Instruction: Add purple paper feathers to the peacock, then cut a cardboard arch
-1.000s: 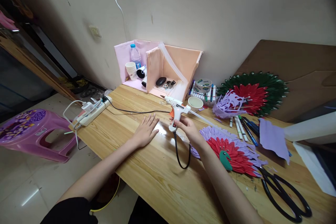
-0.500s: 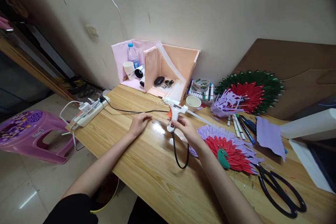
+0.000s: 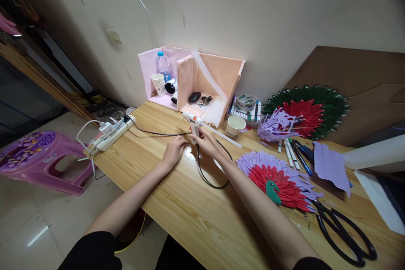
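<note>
A white hot glue gun (image 3: 193, 119) with an orange collar is in my right hand (image 3: 205, 141), whose fingers wrap round its handle. Its nozzle points left, above the wooden tabletop. A long translucent glue stick (image 3: 221, 133) juts out of its back toward the right. The black cord (image 3: 207, 182) loops below the handle. My left hand (image 3: 174, 151) rests on the table just left of the glue gun, fingers curled together; what they hold, if anything, is hidden. A paper cup (image 3: 236, 125) stands to the right of the glue gun.
A power strip (image 3: 115, 134) lies at the table's left edge. At the back stands a pink and peach box organizer (image 3: 186, 80). To the right are a red and purple foam peacock (image 3: 272, 177), black-handled scissors (image 3: 344, 232), markers (image 3: 289, 154) and a purple sheet (image 3: 330, 168).
My right hand has moved the glue gun left and slightly lower, turning it. My left hand has shifted a little toward the right, and its fingers are closer to the handle.
</note>
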The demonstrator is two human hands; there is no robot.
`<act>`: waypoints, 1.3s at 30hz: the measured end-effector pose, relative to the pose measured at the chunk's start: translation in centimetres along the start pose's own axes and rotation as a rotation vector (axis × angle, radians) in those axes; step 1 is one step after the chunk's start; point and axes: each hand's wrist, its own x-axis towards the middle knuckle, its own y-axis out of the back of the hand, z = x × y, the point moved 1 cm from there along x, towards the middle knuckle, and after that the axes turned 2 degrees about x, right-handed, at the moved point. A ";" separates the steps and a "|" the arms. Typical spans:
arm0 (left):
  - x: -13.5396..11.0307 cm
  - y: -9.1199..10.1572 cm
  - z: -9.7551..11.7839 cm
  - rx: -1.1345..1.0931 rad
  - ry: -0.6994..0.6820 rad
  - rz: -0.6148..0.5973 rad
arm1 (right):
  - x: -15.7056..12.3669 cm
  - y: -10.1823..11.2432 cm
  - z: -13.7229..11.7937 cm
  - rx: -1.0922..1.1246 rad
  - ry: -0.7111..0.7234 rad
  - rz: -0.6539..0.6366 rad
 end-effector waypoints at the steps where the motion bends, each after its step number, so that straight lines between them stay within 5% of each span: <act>1: 0.1 0.0 0.1 0.006 -0.001 -0.009 | 0.3 -0.4 0.2 -0.035 0.028 0.007; 8: -0.9 1.0 -0.5 -0.037 0.068 -0.016 | 2.0 -1.9 1.2 -0.230 0.022 -0.023; 14: -3.5 3.7 -1.7 -0.244 0.255 0.093 | 2.6 -3.7 1.5 -0.276 -0.027 -0.038; 19: -3.2 5.2 0.3 -0.544 0.431 0.130 | 2.2 -3.8 0.8 -0.273 -0.068 -0.061; 25: -1.1 3.3 5.6 -0.880 0.498 0.024 | -3.0 0.3 -2.1 -0.072 -0.084 -0.020; 28: 0.2 1.4 7.3 -0.983 0.505 -0.020 | -7.3 3.7 -3.6 0.323 -0.247 -0.387; 31: 1.5 -0.3 8.2 -1.054 0.510 -0.051 | -10.9 8.4 -4.0 0.296 -0.347 -0.622; 33: 2.1 -1.2 8.5 -1.092 0.520 -0.066 | -12.4 12.4 -3.3 0.202 -0.354 -0.496; 36: 2.8 -2.6 8.9 -1.142 0.547 -0.080 | -13.7 17.8 -1.8 0.130 -0.323 -0.085; 39: 3.3 -4.4 9.8 -1.189 0.587 -0.115 | -13.9 19.9 -0.9 0.175 -0.204 0.315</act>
